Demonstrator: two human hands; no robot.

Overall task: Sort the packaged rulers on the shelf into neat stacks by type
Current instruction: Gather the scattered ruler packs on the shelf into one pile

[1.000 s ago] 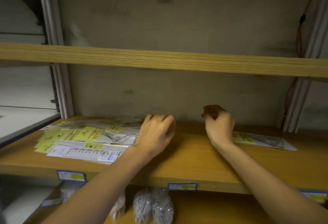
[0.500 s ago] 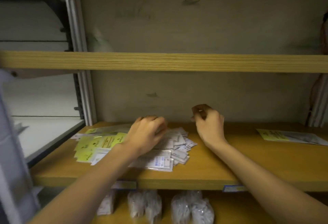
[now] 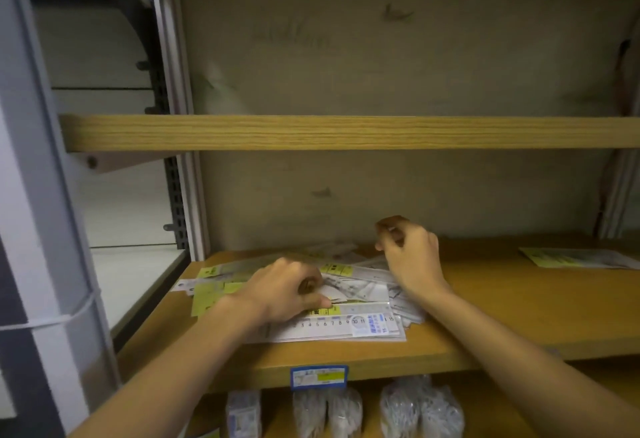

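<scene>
We see a loose pile of flat, glossy packaged rulers [image 3: 349, 313] on the wooden shelf [image 3: 485, 319] at seven o'clock. Our left hand [image 3: 282, 290] pinches one packet; our right hand [image 3: 410, 254] has fingers curled (contents unclear). Since before, the view shifted left — one yellow-labelled packet [image 3: 575, 258] lies at three o'clock.

The left hand [image 3: 287, 290] covers the middle of the ruler pile [image 3: 360, 285], so the packets beneath it cannot be told apart. The right hand [image 3: 410, 254] curls at the far side; whether it pinches anything is unclear. The packet [image 3: 575, 257] at the right is cut by the edge. The shelf label [image 3: 318, 376] is too blurred to read.
</scene>
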